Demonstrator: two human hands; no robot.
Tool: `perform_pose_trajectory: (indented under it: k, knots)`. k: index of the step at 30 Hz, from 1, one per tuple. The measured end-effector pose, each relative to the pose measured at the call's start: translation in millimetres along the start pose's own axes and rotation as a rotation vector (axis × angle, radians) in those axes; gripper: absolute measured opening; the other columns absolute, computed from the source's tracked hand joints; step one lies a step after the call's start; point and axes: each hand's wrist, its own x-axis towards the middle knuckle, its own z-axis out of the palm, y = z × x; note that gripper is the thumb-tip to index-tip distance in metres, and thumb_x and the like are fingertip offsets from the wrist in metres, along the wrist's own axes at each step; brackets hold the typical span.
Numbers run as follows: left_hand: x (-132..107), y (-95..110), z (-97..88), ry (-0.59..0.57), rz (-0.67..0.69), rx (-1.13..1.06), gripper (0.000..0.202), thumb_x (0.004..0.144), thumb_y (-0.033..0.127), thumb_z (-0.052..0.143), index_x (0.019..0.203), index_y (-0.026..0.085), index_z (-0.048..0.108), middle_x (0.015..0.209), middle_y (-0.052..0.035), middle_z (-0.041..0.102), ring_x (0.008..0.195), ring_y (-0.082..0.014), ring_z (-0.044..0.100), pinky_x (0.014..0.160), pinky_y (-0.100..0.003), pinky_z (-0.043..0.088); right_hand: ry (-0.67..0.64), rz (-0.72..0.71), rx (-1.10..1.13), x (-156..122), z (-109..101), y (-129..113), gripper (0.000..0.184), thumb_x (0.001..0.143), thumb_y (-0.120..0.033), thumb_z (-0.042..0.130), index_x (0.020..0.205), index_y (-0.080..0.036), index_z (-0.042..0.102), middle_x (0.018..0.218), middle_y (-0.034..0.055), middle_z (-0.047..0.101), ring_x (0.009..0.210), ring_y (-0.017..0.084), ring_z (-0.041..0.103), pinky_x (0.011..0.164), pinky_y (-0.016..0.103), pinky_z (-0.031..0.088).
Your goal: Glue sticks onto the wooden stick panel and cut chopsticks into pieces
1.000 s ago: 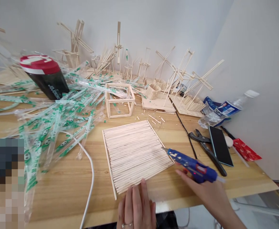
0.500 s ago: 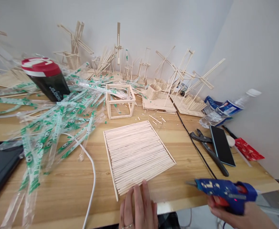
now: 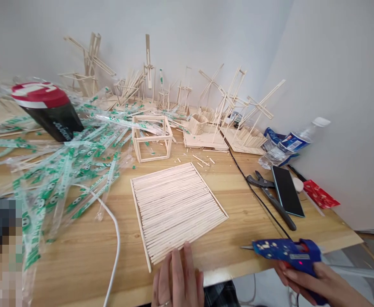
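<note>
A flat panel of thin wooden sticks (image 3: 177,209) laid side by side lies on the table, with a stick along its left and right ends. My left hand (image 3: 179,277) rests at its near edge, fingers stretched out, the tips touching the lowest sticks. In my right hand (image 3: 315,277) is a blue hot glue gun (image 3: 286,251), held by the handle at the table's front edge. Its nozzle points left and stays apart from the panel; a small red light glows on its side. Behind the panel stands an open box frame of sticks (image 3: 151,138).
Clear wrappers with green print (image 3: 74,175) and a red-lidded cup (image 3: 48,111) cover the left side, beside a white cable (image 3: 116,238). Windmill-like stick models (image 3: 235,102) line the wall. Pliers (image 3: 273,196), a phone (image 3: 287,189) and a plastic bottle (image 3: 302,134) lie right.
The whole view has shifted, so the scene sits further left in the picture. My left hand stays at the panel's near edge, and my right hand keeps hold of the glue gun.
</note>
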Motion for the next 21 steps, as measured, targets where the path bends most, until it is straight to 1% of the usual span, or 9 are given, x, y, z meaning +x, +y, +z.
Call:
perform_pose_trajectory:
  k: [3,5,7,9,10,13,16,18,21]
  knots:
    - [-0.3,0.8,1.4,-0.012,-0.043,-0.002,0.038,0.084,0.03,0.052,0.113,0.009,0.064,0.104,-0.0135,0.066,0.088,-0.0249,0.062,0.073,-0.036,0.048,-0.021,-0.011,-0.114,10.6,22.0,-27.1,0.038,0.063,-0.055,0.073,0.063,-0.019,0.062,0.06,-0.0019,0.056,0.048,0.009,0.044,0.041,0.02,0.038]
    - [-0.1,2.1,2.2,0.0,-0.049,-0.002,0.037,0.084,0.029,0.052,0.113,0.009,0.065,0.103,-0.013,0.067,0.087,-0.0249,0.062,0.072,-0.035,0.048,-0.022,-0.068,-0.197,12.4,34.2,-40.5,0.035,0.066,-0.054,0.071,0.06,-0.02,0.064,0.063,-0.0006,0.058,0.053,0.012,0.048,0.046,0.022,0.043]
    - [-0.2,2.3,3.0,0.005,-0.043,0.002,0.037,0.083,0.028,0.052,0.112,0.009,0.065,0.102,-0.0132,0.066,0.087,-0.0249,0.062,0.07,-0.035,0.047,0.0,-0.147,-0.217,12.4,43.2,-48.3,0.033,0.071,-0.053,0.067,0.064,-0.022,0.068,0.07,0.002,0.063,0.062,0.016,0.055,0.059,0.026,0.051]
    - [-0.7,1.1,3.7,0.0,-0.026,0.005,0.038,0.082,0.029,0.053,0.111,0.009,0.065,0.102,-0.014,0.066,0.086,-0.025,0.062,0.07,-0.035,0.047,0.041,-0.196,-0.198,12.0,49.2,-50.7,0.031,0.072,-0.053,0.067,0.073,-0.023,0.071,0.077,0.0038,0.067,0.074,0.02,0.06,0.071,0.03,0.053]
    - [-1.0,0.0,4.1,0.003,-0.016,0.004,0.038,0.082,0.03,0.054,0.111,0.01,0.066,0.102,-0.0145,0.066,0.085,-0.025,0.061,0.071,-0.036,0.047,0.064,-0.201,-0.191,11.7,51.2,-50.2,0.032,0.071,-0.054,0.067,0.076,-0.023,0.071,0.077,0.0038,0.068,0.076,0.021,0.06,0.072,0.03,0.053]
    - [-1.3,-4.0,5.4,0.009,0.018,-0.007,0.039,0.082,0.031,0.053,0.114,0.014,0.065,0.1,-0.0148,0.065,0.083,-0.0244,0.061,0.071,-0.036,0.047,0.105,-0.207,-0.188,11.0,54.8,-46.3,0.034,0.074,-0.057,0.064,0.073,-0.023,0.069,0.069,0.0013,0.064,0.063,0.017,0.056,0.061,0.026,0.052]
    - [-0.5,-7.2,6.8,0.007,0.032,-0.004,0.04,0.083,0.034,0.052,0.117,0.018,0.064,0.1,-0.0136,0.065,0.083,-0.0233,0.06,0.071,-0.036,0.047,0.11,-0.229,-0.18,12.0,57.0,-43.9,0.04,0.078,-0.059,0.058,0.067,-0.022,0.065,0.064,0.0003,0.06,0.051,0.012,0.046,0.046,0.021,0.044]
    - [0.1,-7.9,7.3,0.012,0.037,-0.005,0.039,0.082,0.034,0.052,0.116,0.019,0.065,0.099,-0.0125,0.064,0.082,-0.022,0.059,0.072,-0.035,0.047,0.119,-0.248,-0.181,13.6,58.7,-44.4,0.042,0.079,-0.06,0.057,0.065,-0.021,0.063,0.063,0.0003,0.058,0.05,0.011,0.044,0.043,0.02,0.041]
    - [0.6,-4.9,6.9,-0.005,-0.022,-0.045,0.037,0.082,0.033,0.053,0.115,0.021,0.065,0.101,-0.012,0.063,0.083,-0.0217,0.058,0.072,-0.035,0.046,0.123,-0.282,-0.199,15.7,61.5,-46.4,0.042,0.078,-0.06,0.058,0.062,-0.022,0.062,0.062,-0.0003,0.057,0.049,0.011,0.043,0.046,0.021,0.043]
